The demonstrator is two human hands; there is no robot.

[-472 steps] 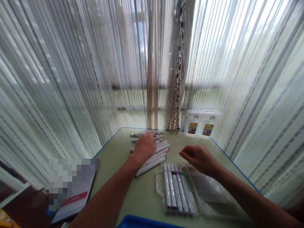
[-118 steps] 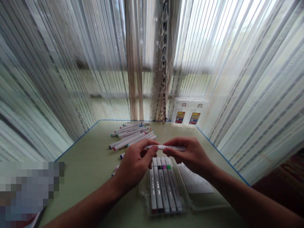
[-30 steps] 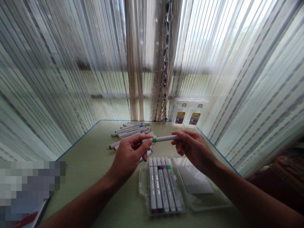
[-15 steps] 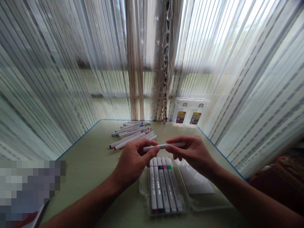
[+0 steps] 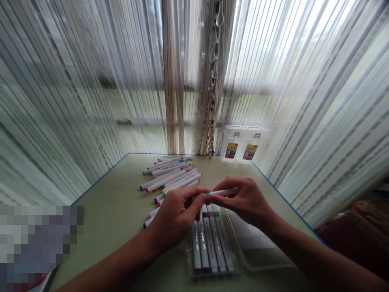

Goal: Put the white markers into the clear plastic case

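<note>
A white marker (image 5: 224, 192) with a green band is held level above an open clear plastic case. My right hand (image 5: 249, 198) pinches its barrel between thumb and fingers. The fingers of my left hand (image 5: 179, 213) are closed on its other end, which they hide. Beneath my hands, several white markers (image 5: 212, 243) lie side by side in the case (image 5: 238, 268), some with black, purple or green bands. The case's opened lid (image 5: 264, 259) is spread out to the right, partly under my right forearm.
Loose white markers (image 5: 170, 176) with coloured ends lie piled on the pale green table (image 5: 115, 194), beyond and beside my left hand. Two clear cases (image 5: 243, 144) with labels stand at the far right edge. String curtains (image 5: 136, 81) hang around the table.
My hands have drawn closer together, with the left moved to the right along the marker. A green band now shows between my fingers. More loose markers are uncovered beside my left hand.
</note>
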